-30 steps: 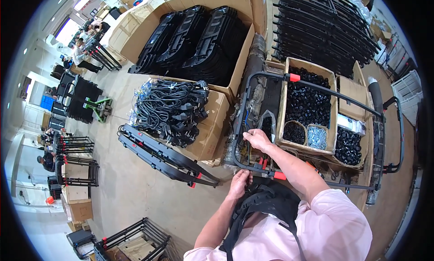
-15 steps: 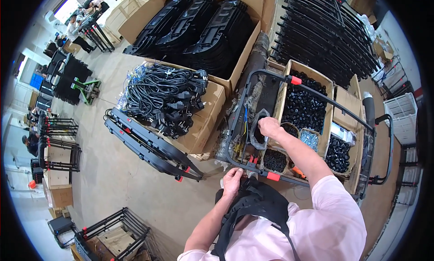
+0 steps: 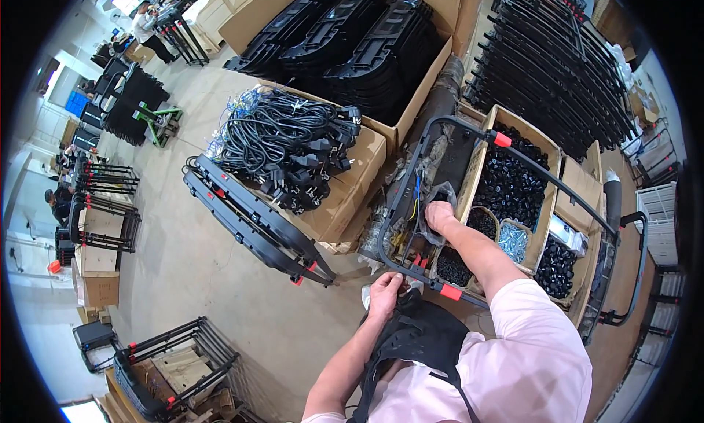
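Observation:
A black tubular frame (image 3: pixel 402 175) with red pieces lies across the parts bins before me. My right hand (image 3: pixel 440 216) reaches through it into a clear plastic bag (image 3: pixel 444 191); its fingertips are hidden there. Just outside the frame's near left corner is my left hand (image 3: pixel 384 295), thumb and fingers pinched together. Whatever it may hold is too small to make out. Beside the bag sit boxes of small dark screws (image 3: pixel 453 266), silver screws (image 3: pixel 512 241) and black round caps (image 3: pixel 515 175).
Left of the frame, black power cords (image 3: pixel 282 141) are heaped on a carton (image 3: pixel 359 175), with curved black parts (image 3: pixel 257 221) leaning against it. Black panels (image 3: pixel 381 49) fill a large box behind. Black tubes (image 3: pixel 554 64) are stacked at the far right. Other people work at the far left.
The whole view has shifted, moving the scene rightward and slightly down. My right hand is still at the plastic bag and seems a little deeper in it. My left hand stays pinched by the frame corner.

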`<state>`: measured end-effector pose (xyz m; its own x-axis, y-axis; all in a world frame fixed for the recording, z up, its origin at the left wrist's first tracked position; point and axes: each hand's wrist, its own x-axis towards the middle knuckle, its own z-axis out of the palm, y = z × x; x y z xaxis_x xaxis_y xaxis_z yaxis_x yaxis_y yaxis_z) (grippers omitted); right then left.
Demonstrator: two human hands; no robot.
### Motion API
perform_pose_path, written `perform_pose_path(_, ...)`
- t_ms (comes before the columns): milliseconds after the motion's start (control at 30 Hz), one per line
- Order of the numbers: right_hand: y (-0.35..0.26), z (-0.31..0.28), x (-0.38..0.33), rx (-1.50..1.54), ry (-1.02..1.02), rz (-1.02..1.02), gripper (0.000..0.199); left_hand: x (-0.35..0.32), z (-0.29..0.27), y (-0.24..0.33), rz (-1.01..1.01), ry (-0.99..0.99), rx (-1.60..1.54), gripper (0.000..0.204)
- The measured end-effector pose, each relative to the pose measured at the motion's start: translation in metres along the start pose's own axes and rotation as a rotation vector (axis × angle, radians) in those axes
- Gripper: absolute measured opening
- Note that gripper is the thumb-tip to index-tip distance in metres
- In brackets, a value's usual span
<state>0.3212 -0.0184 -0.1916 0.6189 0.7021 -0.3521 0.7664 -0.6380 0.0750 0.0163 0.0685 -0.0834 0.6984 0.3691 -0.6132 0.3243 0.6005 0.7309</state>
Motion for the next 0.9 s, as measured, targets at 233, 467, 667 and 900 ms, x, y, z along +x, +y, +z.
perform_pose_path(233,-0.006,0.001,-0.005,-0.065,-0.151,0.001,0.023,0.0,0.003,0.003,-0.016,-0.031,-0.027,0.019)
perform_pose_path(467,0.0,-0.048,-0.018,-0.025,-0.193,0.065,0.023,0.002,0.001,-0.001,-0.025,-0.043,0.011,0.017)
perform_pose_path(667,0.01,-0.072,-0.024,0.163,-0.068,0.176,0.027,0.003,-0.002,0.003,0.016,-0.06,0.033,0.018)
perform_pose_path(900,0.022,-0.077,-0.019,0.322,-0.045,0.182,0.036,0.001,-0.003,0.013,-0.008,-0.084,0.037,0.019)
